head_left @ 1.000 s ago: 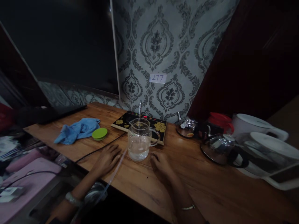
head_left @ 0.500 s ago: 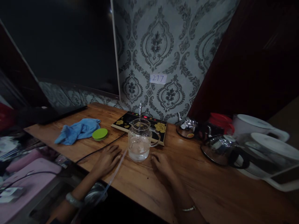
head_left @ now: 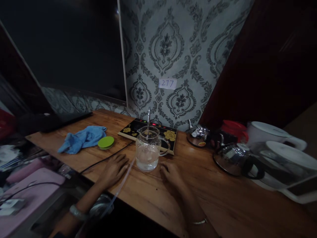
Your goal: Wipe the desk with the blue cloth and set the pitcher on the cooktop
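Note:
A clear glass jug [head_left: 147,150] stands upright on the wooden table. Bubbling water [head_left: 147,162] fills part of it, and a slim metal spout [head_left: 149,116] rises behind it, with a stream seen at the jug's mouth. My left hand [head_left: 114,168] rests palm down to the left, fingers stretched out and holding nothing. Between that hand and the jug lies a clear tube [head_left: 123,181] that runs over the front edge. To the right, my right hand [head_left: 172,173] lies on the wood beside the jug, loosely spread and empty. Both hands are apart from the glass.
A black panel with gold flowers and a red display [head_left: 154,124] sits behind the jug. Left are a green lid [head_left: 106,142], a blue cloth [head_left: 84,138] and a black cable [head_left: 104,160]. Two metal kettles [head_left: 234,157] and plastic jugs [head_left: 269,130] stand right.
The bubbles in the jug's water have shifted. Both hands and the jug stay where they were.

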A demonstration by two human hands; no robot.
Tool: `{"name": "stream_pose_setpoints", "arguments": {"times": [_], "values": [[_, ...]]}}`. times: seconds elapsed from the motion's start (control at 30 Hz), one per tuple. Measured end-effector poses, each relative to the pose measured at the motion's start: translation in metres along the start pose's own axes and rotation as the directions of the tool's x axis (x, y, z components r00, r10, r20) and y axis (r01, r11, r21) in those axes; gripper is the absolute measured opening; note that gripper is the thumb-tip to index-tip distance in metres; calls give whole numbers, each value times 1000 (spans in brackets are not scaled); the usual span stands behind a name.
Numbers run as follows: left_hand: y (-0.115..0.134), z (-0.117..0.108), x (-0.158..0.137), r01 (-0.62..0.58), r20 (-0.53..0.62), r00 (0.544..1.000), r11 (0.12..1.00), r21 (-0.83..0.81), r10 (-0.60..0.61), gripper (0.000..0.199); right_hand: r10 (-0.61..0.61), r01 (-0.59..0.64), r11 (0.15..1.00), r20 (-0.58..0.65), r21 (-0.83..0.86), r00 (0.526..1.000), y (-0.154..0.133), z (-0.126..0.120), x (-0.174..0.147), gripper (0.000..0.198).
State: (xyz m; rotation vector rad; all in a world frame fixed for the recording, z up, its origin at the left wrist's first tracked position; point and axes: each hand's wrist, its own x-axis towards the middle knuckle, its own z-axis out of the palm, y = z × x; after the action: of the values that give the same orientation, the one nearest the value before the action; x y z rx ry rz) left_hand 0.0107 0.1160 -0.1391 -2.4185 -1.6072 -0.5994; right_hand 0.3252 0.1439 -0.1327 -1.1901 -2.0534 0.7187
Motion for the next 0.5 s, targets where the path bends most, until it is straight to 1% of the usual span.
{"name": "stream_pose_setpoints", "arguments": {"times": [0.27, 0.5], "values": [[3, -2, 1, -7, -5, 1000, 1000, 14, 7, 40, -20, 20, 1000, -1, 22, 1000, -1, 0, 1, 23], [3, -3, 1, -17, -13, 1000, 999, 36, 18, 39, -5, 5, 999, 3, 38, 1000, 3, 2, 0, 25]]}}
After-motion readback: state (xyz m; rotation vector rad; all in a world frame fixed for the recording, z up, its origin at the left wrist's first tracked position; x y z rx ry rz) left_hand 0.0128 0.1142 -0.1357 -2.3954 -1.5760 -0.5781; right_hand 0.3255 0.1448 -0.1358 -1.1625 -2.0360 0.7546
